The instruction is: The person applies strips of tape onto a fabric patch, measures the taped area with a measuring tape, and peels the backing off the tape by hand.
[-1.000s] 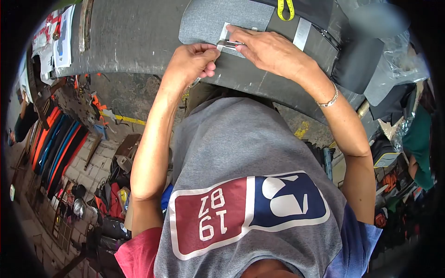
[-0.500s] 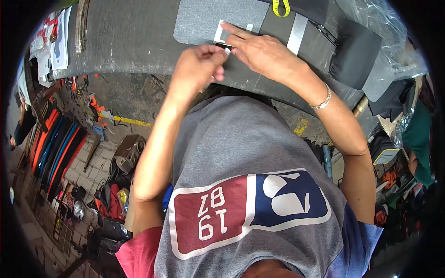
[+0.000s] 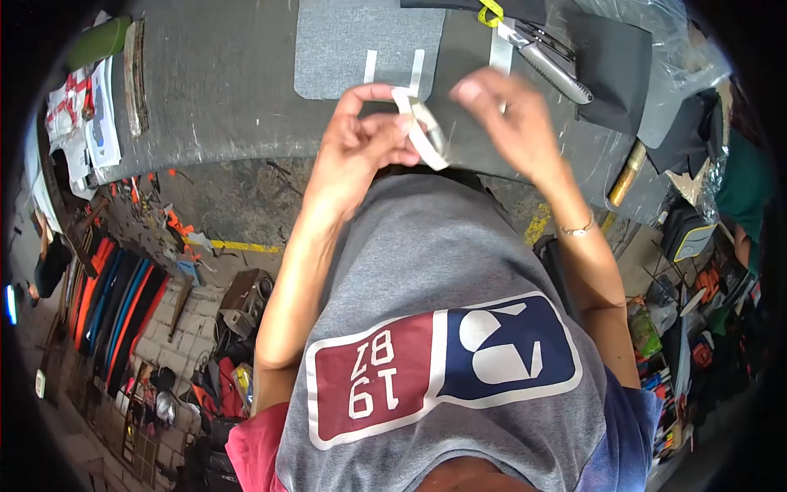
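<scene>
My left hand (image 3: 369,135) is closed on a roll of white tape (image 3: 422,135), held over the table's near edge. To its right, my right hand (image 3: 512,119) is raised with thumb and fingers apart, somewhat blurred; a tiny pale spot shows beside its fingers, too small to name. Just beyond my left hand lies a grey fabric piece (image 3: 336,45) with two white strips (image 3: 371,66) at its near edge. A cutter knife with a grey handle (image 3: 553,74) rests on the table beyond my right hand, near a yellow measuring tape (image 3: 490,12).
The dark worktable (image 3: 221,98) spans the top. A black panel (image 3: 611,70), clear plastic (image 3: 689,49) and a wooden-handled tool (image 3: 627,174) are at right. Papers (image 3: 102,115) lie at left. Stacked coloured panels (image 3: 115,303) stand on the floor. Another person (image 3: 53,262) is at far left.
Both hands have drawn back from the grey fabric and parted. The tape roll now shows in my left hand. The cutter knife now lies in view on the table. The view has shifted.
</scene>
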Motion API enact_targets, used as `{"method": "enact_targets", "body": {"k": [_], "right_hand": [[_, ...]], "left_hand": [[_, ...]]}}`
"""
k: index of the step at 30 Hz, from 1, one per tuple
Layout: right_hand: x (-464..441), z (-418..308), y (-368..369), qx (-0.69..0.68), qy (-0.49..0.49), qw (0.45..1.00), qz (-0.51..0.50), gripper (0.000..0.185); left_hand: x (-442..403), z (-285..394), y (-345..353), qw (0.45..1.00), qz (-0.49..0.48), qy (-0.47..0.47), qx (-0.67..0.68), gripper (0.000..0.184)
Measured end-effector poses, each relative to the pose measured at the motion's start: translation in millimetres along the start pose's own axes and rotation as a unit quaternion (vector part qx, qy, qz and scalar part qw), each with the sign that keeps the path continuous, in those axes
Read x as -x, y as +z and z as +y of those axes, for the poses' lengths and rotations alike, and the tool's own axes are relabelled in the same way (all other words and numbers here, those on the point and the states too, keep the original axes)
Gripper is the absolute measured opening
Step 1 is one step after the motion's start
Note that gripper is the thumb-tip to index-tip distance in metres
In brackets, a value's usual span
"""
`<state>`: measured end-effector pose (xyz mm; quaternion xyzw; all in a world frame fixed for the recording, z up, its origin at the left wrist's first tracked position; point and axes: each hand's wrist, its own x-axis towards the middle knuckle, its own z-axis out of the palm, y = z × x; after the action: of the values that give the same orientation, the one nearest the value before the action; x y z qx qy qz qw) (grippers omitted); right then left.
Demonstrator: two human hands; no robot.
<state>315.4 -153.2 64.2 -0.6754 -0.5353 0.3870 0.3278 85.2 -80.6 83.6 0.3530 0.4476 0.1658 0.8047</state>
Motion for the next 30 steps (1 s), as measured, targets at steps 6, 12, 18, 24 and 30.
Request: {"method": "enact_targets", "body": {"k": [6,12,18,24,30], "right_hand": [[27.3,-16.8,50.7,-0.149,0.022,0.986,-0.075,0.024],[26.2,-22.1,29.7,-0.006,0.003,0.995,-0.095,0.028],[21.2,-39.8,31.6,0.072,-0.020,0.993,-0.088,0.031],[18.9,-53.1,36.9,0.098,-0.018,0.991,-0.093,0.030],[17.9,-53.1,35.6,0.067,-0.025,0.996,-0.049,0.032]], "left_hand": [[-26.9,13.5,-16.4,0.988,0.050,0.038,-0.142,0.036],[-49.0,46.1,-78.8,0.880,0.035,0.165,-0.444,0.032],[-61.3,73.5,-66.4,0.813,-0.099,0.189,-0.542,0.032],[-67.4,79.2,-63.6,0.801,-0.151,0.141,-0.561,0.027],[-92.6,74.8,-77.4,0.792,-0.197,0.154,-0.557,0.031]]}}
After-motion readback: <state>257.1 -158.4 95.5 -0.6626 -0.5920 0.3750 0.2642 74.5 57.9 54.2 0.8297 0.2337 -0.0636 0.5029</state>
